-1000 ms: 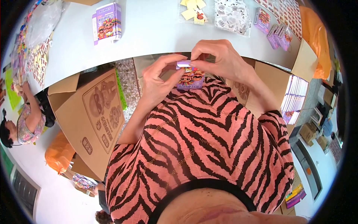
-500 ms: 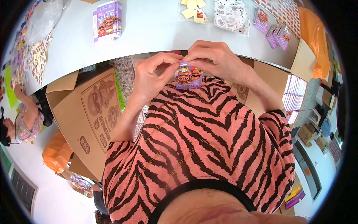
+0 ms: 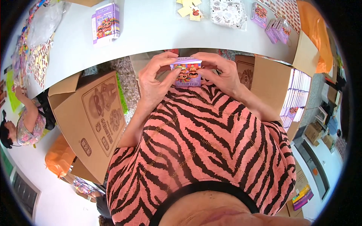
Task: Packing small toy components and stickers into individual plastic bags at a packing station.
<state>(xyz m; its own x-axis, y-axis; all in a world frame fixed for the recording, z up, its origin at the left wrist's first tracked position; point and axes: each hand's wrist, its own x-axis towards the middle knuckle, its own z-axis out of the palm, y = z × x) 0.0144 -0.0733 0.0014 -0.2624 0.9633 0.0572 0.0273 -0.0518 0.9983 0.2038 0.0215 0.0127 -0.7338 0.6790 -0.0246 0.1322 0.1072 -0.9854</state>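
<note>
A small purple cardboard box (image 3: pixel 188 77) with colourful cartoon figures is held between my two hands, just in front of the table's near edge. My left hand (image 3: pixel 156 77) grips its left side, thumb on the printed front and fingers by the upper corner. On the other side, my right hand (image 3: pixel 222 73) pinches the box with the thumb at its front and the fingers along the top. The box's top panel shows toward me and looks closed. Its back and underside are hidden.
On the white table (image 3: pixel 151 30) lie a flat stack of unfolded purple boxes (image 3: pixel 105 24), a bag of printed pieces (image 3: pixel 228 14), yellow cards (image 3: pixel 190 9) and several finished purple boxes (image 3: pixel 277 30). A carton of packed boxes (image 3: pixel 296 94) stands right, a large carton (image 3: pixel 90 116) left. Another person (image 3: pixel 28 120) sits far left.
My hands have shifted from pinching together at the box's top edge to holding it by both sides. The box has turned so its top panel shows.
</note>
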